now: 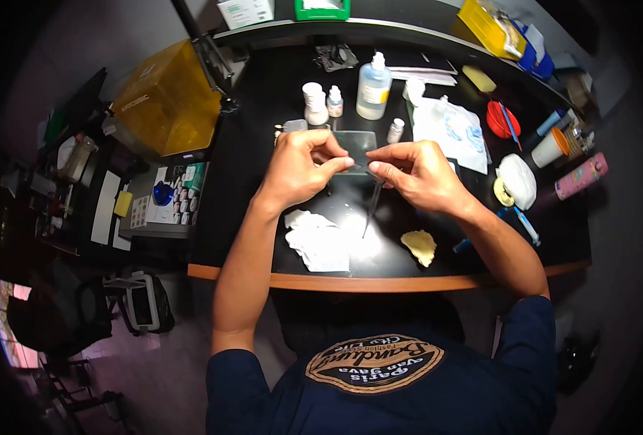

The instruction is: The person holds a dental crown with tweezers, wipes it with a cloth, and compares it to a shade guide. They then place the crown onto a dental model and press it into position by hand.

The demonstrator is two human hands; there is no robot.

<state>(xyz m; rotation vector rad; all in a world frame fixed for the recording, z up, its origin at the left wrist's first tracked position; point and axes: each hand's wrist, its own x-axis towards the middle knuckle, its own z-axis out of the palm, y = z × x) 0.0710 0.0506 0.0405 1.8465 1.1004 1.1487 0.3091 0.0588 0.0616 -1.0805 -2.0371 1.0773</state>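
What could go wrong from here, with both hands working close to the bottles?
The thin dark tool that appears to hang from the right hand could slip and drop onto the desk. The small white bottle stands just beyond that hand, so a forward nudge might tip it. Anything pinched in the left hand is too small to make out and could fall unnoticed.

- Two hands in play, both mine: one left hand [297,165], one right hand [426,179].
- One dark slim tool [373,205], just the one!
- I count one translucent plate [359,141].
- Bottles now: one large bottle [372,93], one dropper bottle [334,104], one tiny bottle [395,132].
- Three bins ahead of me: one green bin [322,12], one yellow bin [481,27], one blue bin [537,67].
- Here's one red bowl [497,120], one cup [548,149], one pink flask [581,177].
- Near my bench [379,281] edge: one white wad [316,243], one yellow lump [419,248].
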